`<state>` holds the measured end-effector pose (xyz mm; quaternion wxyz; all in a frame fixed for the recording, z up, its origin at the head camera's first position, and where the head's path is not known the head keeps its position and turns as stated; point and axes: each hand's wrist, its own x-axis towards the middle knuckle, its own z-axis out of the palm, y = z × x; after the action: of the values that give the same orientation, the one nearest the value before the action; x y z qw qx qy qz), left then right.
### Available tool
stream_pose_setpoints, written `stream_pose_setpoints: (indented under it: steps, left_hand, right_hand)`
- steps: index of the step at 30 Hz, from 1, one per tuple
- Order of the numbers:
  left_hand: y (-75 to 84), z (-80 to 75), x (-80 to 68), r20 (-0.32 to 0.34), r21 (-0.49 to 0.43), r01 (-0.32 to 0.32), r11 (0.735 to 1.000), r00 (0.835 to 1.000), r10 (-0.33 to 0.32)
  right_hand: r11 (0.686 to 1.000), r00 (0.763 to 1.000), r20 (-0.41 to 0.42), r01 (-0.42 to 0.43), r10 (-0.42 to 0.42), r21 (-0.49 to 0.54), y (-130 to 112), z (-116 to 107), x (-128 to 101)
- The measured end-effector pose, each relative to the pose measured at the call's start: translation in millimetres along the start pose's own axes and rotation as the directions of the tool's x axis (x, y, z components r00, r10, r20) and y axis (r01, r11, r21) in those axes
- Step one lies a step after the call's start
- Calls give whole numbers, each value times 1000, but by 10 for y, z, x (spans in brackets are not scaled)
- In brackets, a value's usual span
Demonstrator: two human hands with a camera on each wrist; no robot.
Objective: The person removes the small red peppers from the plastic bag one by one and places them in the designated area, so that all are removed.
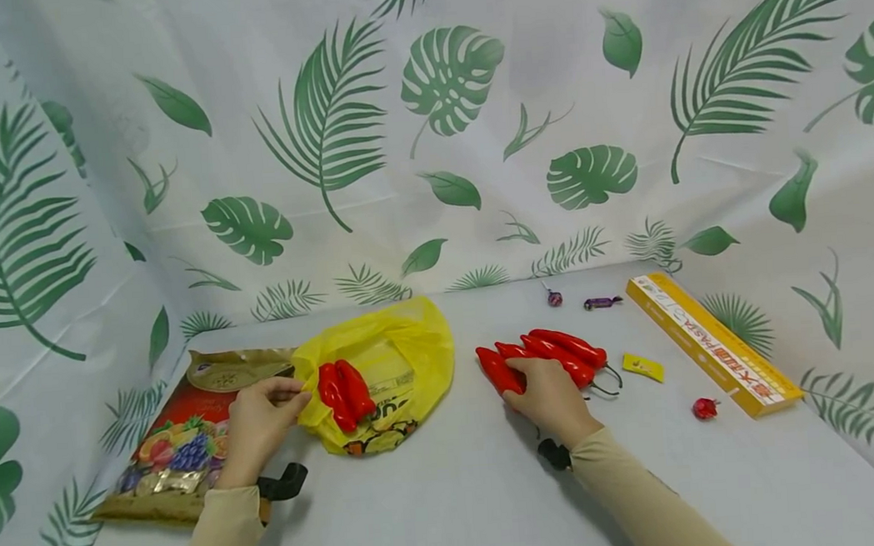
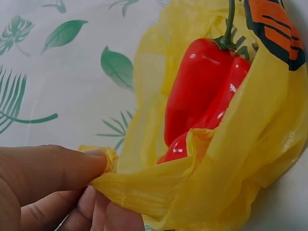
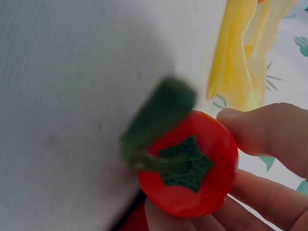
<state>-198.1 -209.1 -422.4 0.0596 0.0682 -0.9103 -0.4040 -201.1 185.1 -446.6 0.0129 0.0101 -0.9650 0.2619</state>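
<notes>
My left hand [image 1: 258, 422] pinches the rim of a yellow plastic bag [image 1: 429, 340] between thumb and fingers. The bag lies with its mouth spread, and red peppers [image 1: 345, 394] rest inside it; their glossy sides and a green stem show in the left wrist view. To the right of the bag, my right hand [image 1: 553, 404] grips a red pepper [image 3: 216, 149] between thumb and fingers, its stem end toward the wrist camera. Several more red peppers [image 1: 573, 351] lie side by side just beyond that hand, their green stems pointing right.
A red and gold packet [image 1: 191, 430] with fruit pictures lies under and beside my left forearm. On the right are a yellow pasta box [image 1: 712, 344], a small yellow packet [image 1: 643, 367] and a red wrapped candy [image 1: 704, 408]. Farther back lie a lollipop [image 1: 555, 298] and a purple candy [image 1: 600, 303].
</notes>
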Motion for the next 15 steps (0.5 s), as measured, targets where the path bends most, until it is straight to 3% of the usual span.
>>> stream_pose_setpoints:
  steps: [15]
  left_hand:
    - [20,-6,30,16,-21,0,1000,1000,1]
  right_hand:
    - [992,1000,11,6,-5,-125,17,-77,-37]
